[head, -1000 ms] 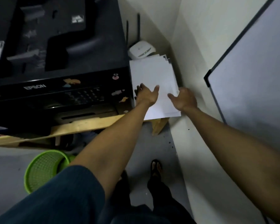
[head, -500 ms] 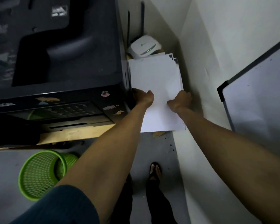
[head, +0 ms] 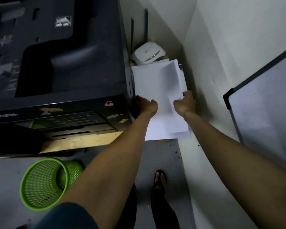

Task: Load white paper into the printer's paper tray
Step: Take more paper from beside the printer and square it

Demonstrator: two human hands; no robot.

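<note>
A stack of white paper [head: 153,86] lies in the gap between the black Epson printer [head: 64,66] and the wall. My left hand [head: 147,105] rests on the stack's left edge beside the printer's side, fingers curled. My right hand [head: 185,102] grips the right side of the top sheets and lifts them, so they bend up off the pile. The printer's front slot [head: 82,132] shows below its button panel. The paper tray itself cannot be made out.
A white router [head: 148,54] with two antennas sits behind the stack. The printer stands on a wooden board [head: 79,142]. A green mesh basket [head: 45,182] lies on the floor at the left. A whiteboard [head: 262,103] leans at the right. My sandalled foot [head: 160,178] is below.
My right hand has closed on the right edge of the top sheets and raised them off the pile. My left hand slid to the stack's left edge. The view moved closer.
</note>
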